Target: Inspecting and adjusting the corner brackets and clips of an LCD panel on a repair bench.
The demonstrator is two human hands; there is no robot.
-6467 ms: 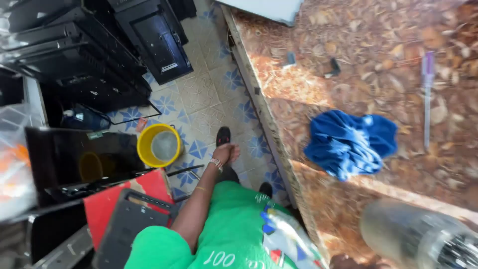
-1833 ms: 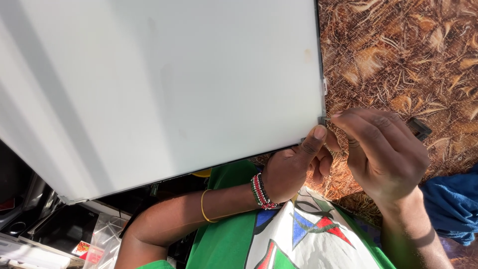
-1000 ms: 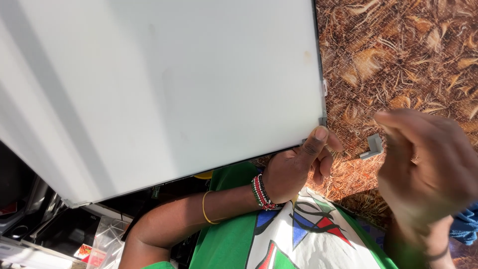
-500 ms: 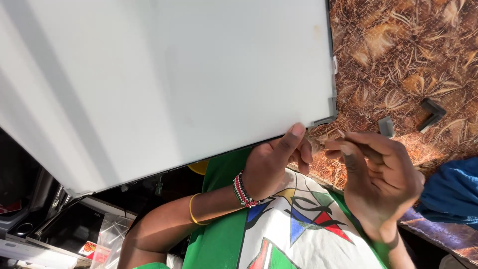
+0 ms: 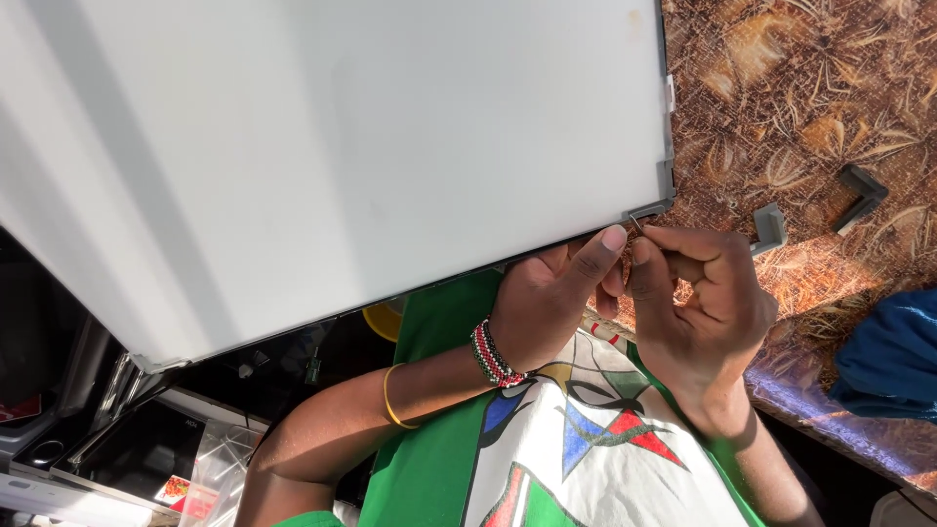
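Observation:
A large flat white panel [image 5: 342, 156] with a thin grey frame fills most of the view, tilted over the edge of a table. My left hand [image 5: 551, 298] grips the panel's lower edge near its corner, thumb pressed up against it. My right hand [image 5: 698, 307] is right beside it, fingertips pinched at the grey corner piece [image 5: 649, 210] of the frame. Whether the fingers hold something small I cannot tell. Two loose grey corner brackets [image 5: 769, 227] [image 5: 859, 193] lie on the table just right of the panel.
The table [image 5: 781, 98] has a brown leaf-patterned cover. A blue cloth [image 5: 893, 356] lies at its right edge. Below left are dark equipment cases [image 5: 59, 390] and a clear plastic box [image 5: 210, 468] on the floor.
Earlier the panel was not in my hands. Over the last second my right hand came off the table, leaving a grey bracket there, and closed in on the panel's corner.

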